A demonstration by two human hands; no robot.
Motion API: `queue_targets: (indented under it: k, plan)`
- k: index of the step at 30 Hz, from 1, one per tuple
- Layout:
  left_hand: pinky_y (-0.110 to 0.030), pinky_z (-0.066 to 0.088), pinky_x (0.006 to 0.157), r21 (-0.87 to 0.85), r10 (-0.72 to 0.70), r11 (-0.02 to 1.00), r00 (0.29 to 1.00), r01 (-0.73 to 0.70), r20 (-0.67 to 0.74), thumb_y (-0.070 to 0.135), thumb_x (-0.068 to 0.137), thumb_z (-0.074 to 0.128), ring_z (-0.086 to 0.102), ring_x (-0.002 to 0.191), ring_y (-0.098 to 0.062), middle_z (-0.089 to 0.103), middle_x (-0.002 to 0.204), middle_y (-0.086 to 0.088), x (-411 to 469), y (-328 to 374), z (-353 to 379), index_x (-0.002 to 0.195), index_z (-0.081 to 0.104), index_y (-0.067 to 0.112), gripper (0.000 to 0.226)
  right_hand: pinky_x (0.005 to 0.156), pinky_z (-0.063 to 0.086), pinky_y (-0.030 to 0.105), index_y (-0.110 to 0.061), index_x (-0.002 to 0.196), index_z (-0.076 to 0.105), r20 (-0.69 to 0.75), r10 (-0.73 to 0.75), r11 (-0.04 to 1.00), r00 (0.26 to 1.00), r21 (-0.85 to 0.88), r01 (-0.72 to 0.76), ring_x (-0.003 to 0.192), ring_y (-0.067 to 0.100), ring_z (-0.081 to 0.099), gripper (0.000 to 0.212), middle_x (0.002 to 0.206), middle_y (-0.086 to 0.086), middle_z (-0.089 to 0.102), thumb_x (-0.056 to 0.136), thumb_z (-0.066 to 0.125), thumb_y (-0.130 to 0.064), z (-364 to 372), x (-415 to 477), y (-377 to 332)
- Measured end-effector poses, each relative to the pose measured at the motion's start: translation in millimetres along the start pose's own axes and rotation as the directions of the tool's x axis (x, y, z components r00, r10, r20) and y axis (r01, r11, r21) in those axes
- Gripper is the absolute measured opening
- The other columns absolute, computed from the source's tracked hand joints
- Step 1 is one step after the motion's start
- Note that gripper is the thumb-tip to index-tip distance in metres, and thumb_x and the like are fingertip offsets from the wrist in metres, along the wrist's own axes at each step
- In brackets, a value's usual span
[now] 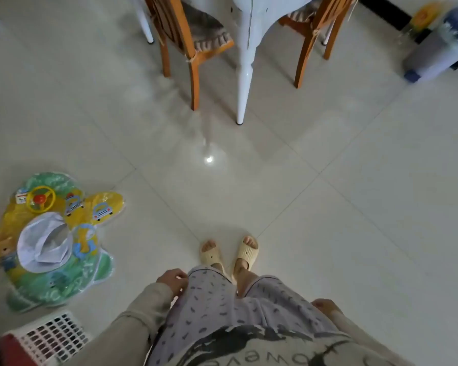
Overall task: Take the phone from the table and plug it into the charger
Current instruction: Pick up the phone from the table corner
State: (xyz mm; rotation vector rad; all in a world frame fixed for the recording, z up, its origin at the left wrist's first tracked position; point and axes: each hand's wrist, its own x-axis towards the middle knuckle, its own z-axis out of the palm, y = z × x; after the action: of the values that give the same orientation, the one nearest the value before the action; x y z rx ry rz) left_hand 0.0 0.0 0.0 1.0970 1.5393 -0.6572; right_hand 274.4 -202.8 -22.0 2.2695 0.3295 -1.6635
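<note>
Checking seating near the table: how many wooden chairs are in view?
2. One wooden chair stands left of the white table leg; the other chair stands right of it. Both are cut off by the frame's top edge, so more may be hidden.

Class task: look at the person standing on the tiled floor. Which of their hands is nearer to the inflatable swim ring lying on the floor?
Left. The left hand hangs by the hip on the swim ring's side; the right hand hangs by the other hip, farther away.

Beige sleeves (143, 310), patterned lilac trousers (212, 294), cream slippers (245, 253)
</note>
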Motion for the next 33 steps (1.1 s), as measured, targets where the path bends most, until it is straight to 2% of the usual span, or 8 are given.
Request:
queue_targets:
  k: [3,6,9,11,13,17,21,33]
  plan:
    - [-0.020,0.034,0.045,-0.210,0.023,0.977,0.999,-0.031,-0.040,0.002,0.086,0.046,0.050,0.054,-0.017,0.057,0.068,-0.007,7.1,19.9,3.1,0.078,0.054,0.013,0.016,0.098,0.042,0.026,-0.007,0.117,0.061,0.018,0.016,1.000,1.000,0.010,-0.016,0.118,0.022,0.056,0.033,0.129,0.008,0.060,0.092,0.042,-0.018,-9.5,4.9,3.5]
    - [-0.018,0.037,0.044,-0.275,0.039,0.960,0.996,-0.059,-0.078,0.002,0.085,0.048,0.051,0.055,-0.016,0.058,0.069,-0.005,9.4,39.0,7.1,0.074,0.055,0.015,0.018,0.093,0.045,0.027,-0.003,0.112,0.063,0.000,-0.039,0.999,0.999,0.001,0.039,0.108,0.023,0.059,0.029,0.120,0.010,0.064,0.091,0.046,-0.013,-24.3,11.8,-5.6]
    - [-0.026,0.043,0.063,-0.245,0.049,0.967,0.994,-0.071,-0.094,0.003,0.084,0.051,0.060,0.076,-0.030,0.064,0.090,-0.017,13.2,42.5,11.1,0.089,0.063,0.007,0.013,0.058,0.047,0.028,-0.001,0.093,0.061,-0.038,-0.111,0.971,0.993,0.211,0.117,0.062,0.022,0.054,0.017,0.077,0.010,0.063,0.089,0.045,-0.007,-49.5,9.4,-31.0]
    - [-0.036,0.048,0.082,-0.184,0.027,0.982,0.992,-0.050,-0.125,0.005,0.084,0.053,0.061,0.103,-0.036,0.066,0.108,-0.022,20.6,38.5,9.9,0.102,0.065,-0.001,0.022,0.048,0.038,0.023,-0.001,0.087,0.053,-0.061,-0.153,0.935,0.986,0.315,0.164,0.052,0.017,0.047,0.010,0.064,0.007,0.054,0.090,0.044,-0.005,-68.4,5.7,-53.9]
    - [-0.039,0.048,0.088,-0.170,0.001,0.985,0.990,-0.024,-0.138,0.003,0.085,0.052,0.060,0.108,-0.039,0.065,0.112,-0.024,24.8,34.9,4.5,0.102,0.065,-0.002,0.021,0.049,0.039,0.023,-0.003,0.089,0.054,-0.104,-0.219,0.904,0.970,0.352,0.242,0.054,0.015,0.049,0.009,0.070,0.010,0.057,0.090,0.045,-0.006,-87.2,1.4,-79.5]
    - [-0.027,0.038,0.060,-0.297,-0.069,0.953,0.997,0.059,-0.021,-0.002,0.088,0.047,0.055,0.068,-0.028,0.058,0.085,-0.017,37.2,27.9,-15.4,0.082,0.054,0.006,0.012,0.054,0.042,0.023,0.000,0.105,0.059,-0.174,-0.341,0.838,0.924,0.389,0.383,0.060,0.015,0.052,0.021,0.089,0.015,0.059,0.091,0.044,-0.006,-118.9,-5.9,-127.9]
    - [-0.023,0.031,0.057,-0.362,-0.134,0.922,0.990,0.137,0.034,-0.001,0.090,0.044,0.047,0.060,-0.021,0.054,0.069,-0.009,53.9,33.7,-45.4,0.076,0.053,0.008,0.019,0.056,0.043,0.022,0.000,0.109,0.058,-0.192,-0.377,0.816,0.906,0.393,0.423,0.061,0.014,0.053,0.026,0.090,0.012,0.059,0.090,0.042,-0.005,-143.3,-5.2,-169.3]
    - [-0.022,0.030,0.053,-0.166,0.068,0.984,0.998,-0.069,-0.015,0.006,0.092,0.043,0.049,0.057,-0.015,0.057,0.084,-0.011,103.7,203.2,-192.7,0.092,0.051,0.008,0.008,0.049,0.039,0.024,-0.002,0.092,0.058,-0.153,-0.120,0.854,0.981,0.488,0.181,0.053,0.017,0.049,0.015,0.062,0.005,0.054,0.088,0.044,0.000,-199.9,21.7,-246.4]
